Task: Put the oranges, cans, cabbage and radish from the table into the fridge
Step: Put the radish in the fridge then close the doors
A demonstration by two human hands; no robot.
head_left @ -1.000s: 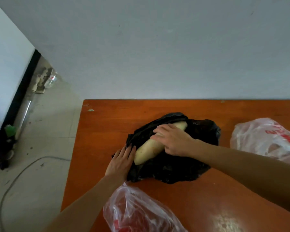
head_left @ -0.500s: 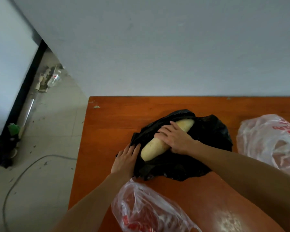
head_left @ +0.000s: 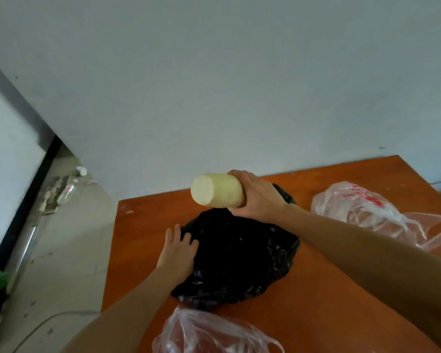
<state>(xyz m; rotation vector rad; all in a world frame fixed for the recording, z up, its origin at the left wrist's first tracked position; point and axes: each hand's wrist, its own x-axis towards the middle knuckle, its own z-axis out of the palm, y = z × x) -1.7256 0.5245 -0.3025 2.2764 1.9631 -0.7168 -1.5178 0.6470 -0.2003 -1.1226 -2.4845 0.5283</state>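
Two hands in frame. R hand (head_left: 259,197), frame centre: fingers (head_left: 242,174) wrapped round the radish (head_left: 218,190), clenched on it, cut end facing left, held in the air above the black bag (head_left: 242,253) w/ clear gap under it. L hand (head_left: 178,250), centre-left: fingers spread flat, gripping nothing, pressed on the bag's left edge, fingertips over the plastic. Bag lies crumpled mid-table (head_left: 329,301), its left side near the table's left edge. Clear bag w/ red print (head_left: 367,207) at right, apart from the black one, near the right edge. Another clear bag (head_left: 209,332) at bottom centre, just beside the black bag's lower rim. Bare wood betw bags at lower right. Far table edge meets the wall (head_left: 214,85). Left of table: open tiled floor (head_left: 61,250), cable across it, bottle and clutter upper left by the dark skirting
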